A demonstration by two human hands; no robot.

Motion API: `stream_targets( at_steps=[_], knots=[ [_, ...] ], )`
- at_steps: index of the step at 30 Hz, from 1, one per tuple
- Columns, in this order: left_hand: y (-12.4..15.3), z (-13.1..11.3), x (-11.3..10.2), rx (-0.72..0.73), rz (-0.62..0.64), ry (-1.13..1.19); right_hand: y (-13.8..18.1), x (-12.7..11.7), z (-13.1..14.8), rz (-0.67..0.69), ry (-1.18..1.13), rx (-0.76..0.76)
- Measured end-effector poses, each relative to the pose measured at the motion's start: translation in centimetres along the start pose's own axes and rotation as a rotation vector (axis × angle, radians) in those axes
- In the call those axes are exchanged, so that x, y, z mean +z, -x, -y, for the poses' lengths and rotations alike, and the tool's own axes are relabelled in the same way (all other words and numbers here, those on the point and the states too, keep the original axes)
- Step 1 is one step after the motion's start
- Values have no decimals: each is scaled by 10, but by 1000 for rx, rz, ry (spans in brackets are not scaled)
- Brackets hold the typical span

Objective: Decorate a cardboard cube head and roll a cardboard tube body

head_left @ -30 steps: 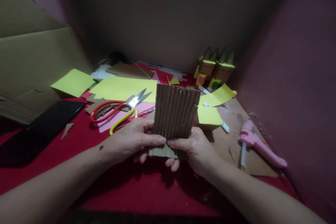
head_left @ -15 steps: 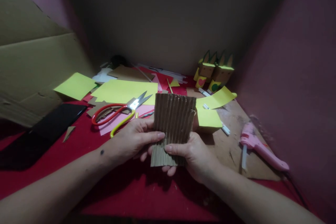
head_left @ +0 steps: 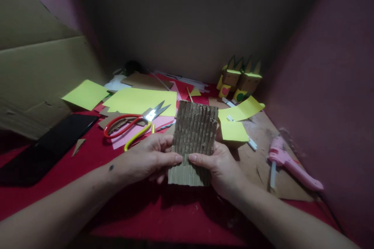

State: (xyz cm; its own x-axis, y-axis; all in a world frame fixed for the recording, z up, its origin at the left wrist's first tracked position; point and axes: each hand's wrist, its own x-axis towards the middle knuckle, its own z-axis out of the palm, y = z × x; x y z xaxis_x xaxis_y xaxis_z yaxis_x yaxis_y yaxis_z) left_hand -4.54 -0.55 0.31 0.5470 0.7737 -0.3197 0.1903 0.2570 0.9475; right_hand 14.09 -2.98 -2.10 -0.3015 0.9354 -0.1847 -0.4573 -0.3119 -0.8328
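Observation:
Between my two hands is a piece of corrugated cardboard (head_left: 194, 132), its ridges facing me and creased across in several rows. My left hand (head_left: 152, 157) grips its left edge, thumb on the front and fingers behind. On the right edge my right hand (head_left: 224, 167) holds it the same way, and the two thumb tips nearly meet. The lower strip of the card looks smoother and paler than the part above. Scissors (head_left: 150, 116) with a red and a yellow handle lie blades apart just beyond my left hand, over pink and yellow paper.
A pink glue gun (head_left: 292, 165) rests on a cardboard sheet (head_left: 260, 155) at right. Two cardboard figures (head_left: 232, 78) stand behind. Yellow paper (head_left: 131, 99) lies further back, a black phone-like slab (head_left: 46, 151) at left beside a large cardboard panel (head_left: 43, 78).
My right thumb has moved up and right along the card, level with the left thumb. More crosswise creases show on the ridges, and the card has tilted slightly.

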Motion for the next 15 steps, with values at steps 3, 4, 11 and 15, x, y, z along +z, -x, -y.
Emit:
stream_targets(
  at_steps=[3,4,11,15],
  knots=[
    [-2,5,0,-6,-3,65,0,0,0,-4,2,4],
    [-3,7,-1,-2,-1,83,0,0,0,-11,2,0],
    [-5,11,-2,-37,-102,14,-1,-1,0,-32,3,6],
    [-3,5,0,33,-179,10,1,1,0,-31,6,27]
  ],
)
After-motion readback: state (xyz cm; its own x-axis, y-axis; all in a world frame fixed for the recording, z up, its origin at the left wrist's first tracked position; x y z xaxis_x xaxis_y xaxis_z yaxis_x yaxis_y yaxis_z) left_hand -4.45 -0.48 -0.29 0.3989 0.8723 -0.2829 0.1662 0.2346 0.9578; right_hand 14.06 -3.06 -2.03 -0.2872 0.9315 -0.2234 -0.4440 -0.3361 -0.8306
